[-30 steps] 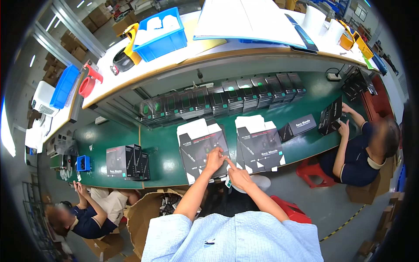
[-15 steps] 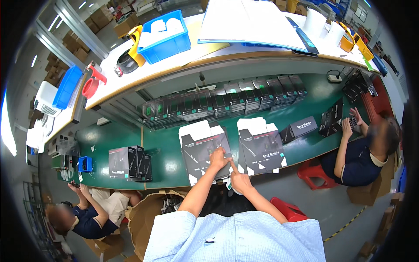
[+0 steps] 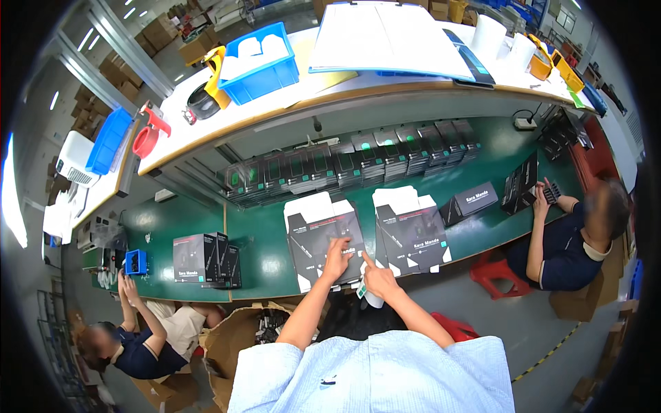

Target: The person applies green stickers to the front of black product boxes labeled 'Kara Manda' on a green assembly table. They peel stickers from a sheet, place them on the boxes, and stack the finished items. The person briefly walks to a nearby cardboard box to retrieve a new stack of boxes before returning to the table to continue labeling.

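Observation:
Two piles of flat, unfolded black-and-white cartons lie side by side at the table's front edge. My left hand (image 3: 337, 260) rests on the left carton pile (image 3: 318, 234), fingers spread and holding nothing. Just right of it, my right hand (image 3: 379, 281) points its index finger at that pile's right edge. A small white piece shows at this fingertip; I cannot tell whether it sticks to the finger. Beneath the right hand hangs a white strip of labels (image 3: 372, 297) with a green patch, gripped by the curled fingers. The right carton pile (image 3: 413, 237) is untouched.
Stacked dark boxes (image 3: 330, 165) line the table's back, under a shelf (image 3: 303, 103). Folded cartons (image 3: 196, 258) stand to the left, another box (image 3: 471, 203) to the right. An open cardboard box (image 3: 224, 344) is below the edge. Co-workers sit at both sides, one handling small dark pieces.
My left hand has drawn slightly away from the right fingertip, and its fingers have spread over the carton. The left co-worker's hands have come together, raised; the right co-worker's hands have shifted.

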Action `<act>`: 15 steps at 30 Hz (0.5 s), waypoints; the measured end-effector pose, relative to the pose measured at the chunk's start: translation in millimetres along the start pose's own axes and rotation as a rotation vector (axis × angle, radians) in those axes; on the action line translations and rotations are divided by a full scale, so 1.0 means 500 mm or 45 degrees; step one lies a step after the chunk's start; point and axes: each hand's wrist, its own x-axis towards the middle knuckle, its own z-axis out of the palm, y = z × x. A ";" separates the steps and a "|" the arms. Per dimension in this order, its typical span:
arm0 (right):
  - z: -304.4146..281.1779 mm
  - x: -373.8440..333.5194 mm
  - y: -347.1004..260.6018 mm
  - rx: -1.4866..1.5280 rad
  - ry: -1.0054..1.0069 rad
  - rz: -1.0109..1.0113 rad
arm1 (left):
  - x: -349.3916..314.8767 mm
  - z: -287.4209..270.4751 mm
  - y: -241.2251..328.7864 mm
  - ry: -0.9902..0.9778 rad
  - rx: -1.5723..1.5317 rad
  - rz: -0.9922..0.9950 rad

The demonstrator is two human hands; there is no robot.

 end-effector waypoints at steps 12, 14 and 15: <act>0.004 -0.083 0.007 0.888 0.021 0.102 | -0.161 -0.165 -0.032 0.421 0.766 -0.785; -0.003 -0.080 -0.022 0.868 -0.108 0.249 | -0.171 -0.186 -0.010 0.557 0.646 -0.739; -0.003 -0.085 -0.020 0.854 -0.102 0.294 | -0.163 -0.194 0.029 0.586 0.511 -0.750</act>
